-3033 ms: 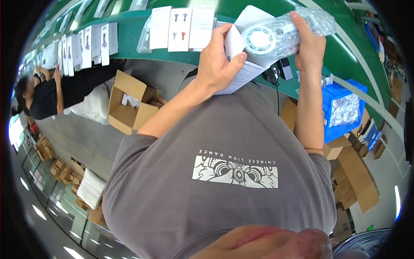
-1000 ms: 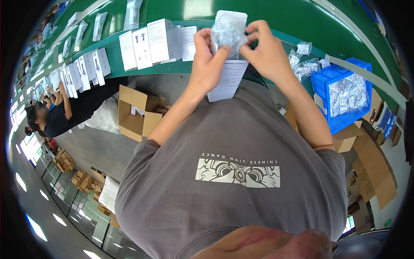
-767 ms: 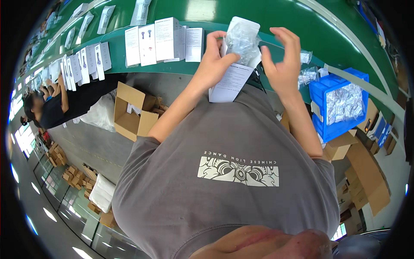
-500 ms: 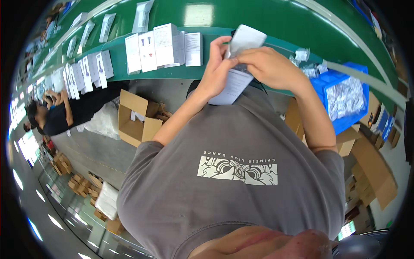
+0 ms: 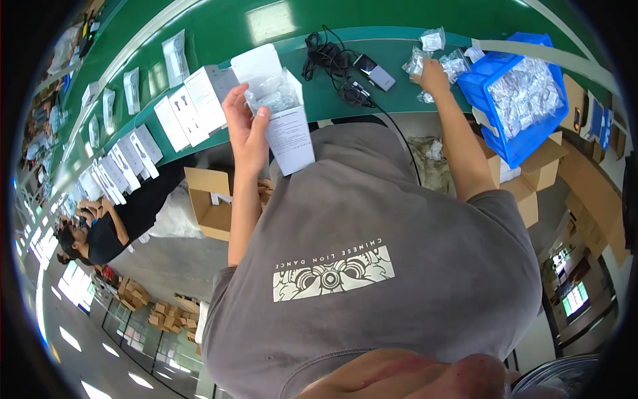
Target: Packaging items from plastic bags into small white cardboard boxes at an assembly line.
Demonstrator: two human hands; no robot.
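Note:
My left hand (image 5: 247,136) holds a tall white carton (image 5: 290,139) at its side, the thumb along its near edge. The carton's top flap stands up and open, and clear plastic wrapping (image 5: 279,100) shows in its mouth. My right hand (image 5: 433,78) is stretched out to the right, fingers closed at a small clear plastic packet (image 5: 415,63) on the green table. Similar packets lie around it: one (image 5: 433,38) lies farther off and another (image 5: 454,65) close beside the hand. The fingertips are partly hidden.
Right of that hand a blue bin (image 5: 482,120) holds many silvery packets. A coiled black cable (image 5: 325,56) and a grey-black device (image 5: 375,72) lie mid-table. White cartons (image 5: 203,96) stand at left, with bagged items (image 5: 175,58) beyond. A person (image 5: 106,233) sits farther left; cardboard boxes stand below.
Both hands were together at the carton's top. Now the left hand holds it farther left, its flap open, and the right hand has moved right to the packets. The cable and device have come into view.

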